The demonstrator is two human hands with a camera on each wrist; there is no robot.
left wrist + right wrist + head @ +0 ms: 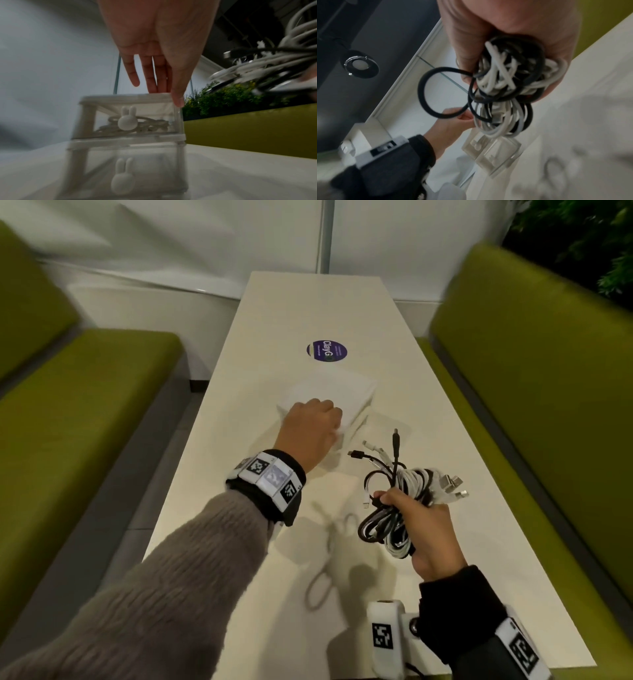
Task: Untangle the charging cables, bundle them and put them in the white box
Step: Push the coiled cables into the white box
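**Nearest the camera: cable bundle in one hand, box under the other**

Nearest, at the lower right of the head view, the right hand (424, 529) is closed round a bundle of cables (394, 501), black and white loops mixed. Bundle held clear above the bench (239, 594); its shadow falls on the bare top to the left. Plug ends stick out of the bundle on the far and right sides. Right wrist view: fingers wrapped round the coil, one black loop (440, 92) standing out to the side.

Left of that, a grey knitted sleeve (154, 594) and a wrist band with black-and-white markers (270, 477).

Further out, the left hand (311, 426) is on the near corner of the white box (329, 392), which stands on the bench in the middle. Left wrist view: fingers (150, 75) straight, tips over the top edge, thumb down the right corner, pinching that corner. Box has two stacked clear-fronted levels, each with a small rabbit-shaped knob (126, 120). Some cord (154, 124) lies in the upper level; picture blurred, cannot tell more.

Just right of the box, a clear flat piece (387, 422) lies on the bench.

Beyond, a round purple sticker (327, 352). Green seats (85, 405) on both sides; white wall (171, 241) at the far end, plants (582, 234) top right.
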